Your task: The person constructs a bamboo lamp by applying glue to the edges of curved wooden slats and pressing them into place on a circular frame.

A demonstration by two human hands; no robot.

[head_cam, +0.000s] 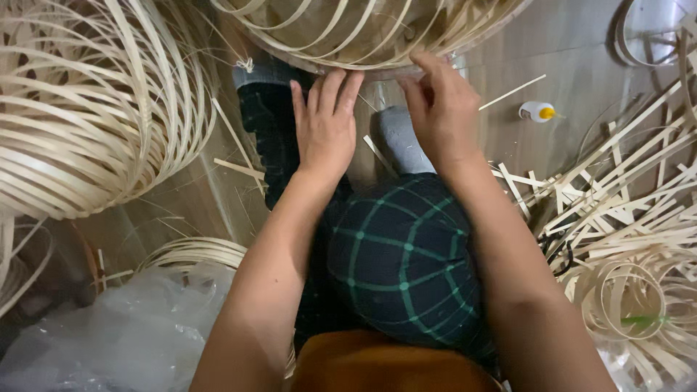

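Observation:
A round frame of thin bamboo strips (377,33) stands at the top centre, its lower rim near my feet. My left hand (324,123) rests with fingers together against that rim. My right hand (439,109) curls its fingers over the rim just to the right and pinches it. Below the hands are my legs in dark green checked trousers (406,254) and grey socks (399,138).
A large woven bamboo-strip ball (87,109) fills the left. Loose bamboo strips and coils (624,232) pile up on the right. A small white glue bottle with a yellow cap (537,111) lies on the wooden floor. Clear plastic sheeting (116,334) lies at bottom left.

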